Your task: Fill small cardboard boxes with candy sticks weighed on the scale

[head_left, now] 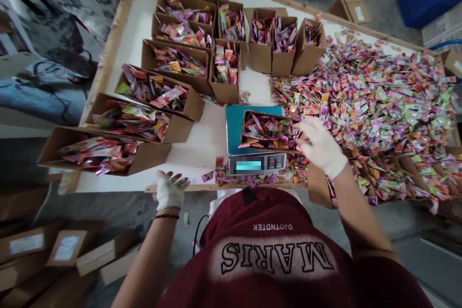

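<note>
A narrow cardboard box [265, 148] filled with small colourful packets [269, 131] rests on the teal platform [234, 127] of a digital scale [257, 164]; its lit display is blurred out. My right hand [321, 147], in a whitish glove with the fingertips bare, is at the box's right end. Its fingers are bent over the packets there and hide that end wall; what they pinch is unclear. My left hand [171, 191], gloved the same way, hovers by the table's front edge, palm up, fingers spread, holding nothing.
Filled boxes [149, 159] stand in rows at left and back. A wide heap of loose packets [382, 91] covers the table's right side. More filled boxes [319, 185] line the front right. Packets lie along the wooden front edge [195, 187]. Flat cartons [67, 248] lie low at left.
</note>
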### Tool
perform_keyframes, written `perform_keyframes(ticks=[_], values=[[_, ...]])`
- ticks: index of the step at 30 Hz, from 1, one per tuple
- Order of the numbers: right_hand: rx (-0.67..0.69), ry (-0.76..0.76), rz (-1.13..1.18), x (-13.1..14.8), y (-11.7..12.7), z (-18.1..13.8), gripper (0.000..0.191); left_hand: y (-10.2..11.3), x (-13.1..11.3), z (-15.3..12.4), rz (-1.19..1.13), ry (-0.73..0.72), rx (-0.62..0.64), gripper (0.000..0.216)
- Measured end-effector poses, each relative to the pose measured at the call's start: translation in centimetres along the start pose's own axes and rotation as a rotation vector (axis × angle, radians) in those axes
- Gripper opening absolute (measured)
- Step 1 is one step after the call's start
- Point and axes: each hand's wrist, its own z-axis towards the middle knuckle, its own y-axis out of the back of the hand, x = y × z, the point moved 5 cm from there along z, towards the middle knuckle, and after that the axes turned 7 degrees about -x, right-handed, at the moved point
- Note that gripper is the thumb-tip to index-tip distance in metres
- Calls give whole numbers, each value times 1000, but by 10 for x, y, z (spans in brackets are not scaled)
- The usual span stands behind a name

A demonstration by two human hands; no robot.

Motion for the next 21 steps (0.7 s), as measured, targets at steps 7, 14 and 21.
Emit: perform_keyframes(ticks=[7,14,21], values=[[427,-43,-279,42,-78,37,27,-9,-9,-9,-38,-29,43,39],[-57,-153,-220,-24,38,-2,29,3,7,-8,-85,22,40,35],[-323,-533,-18,-107,34,-41,77,14,10,6,-254,44,-30,51]])
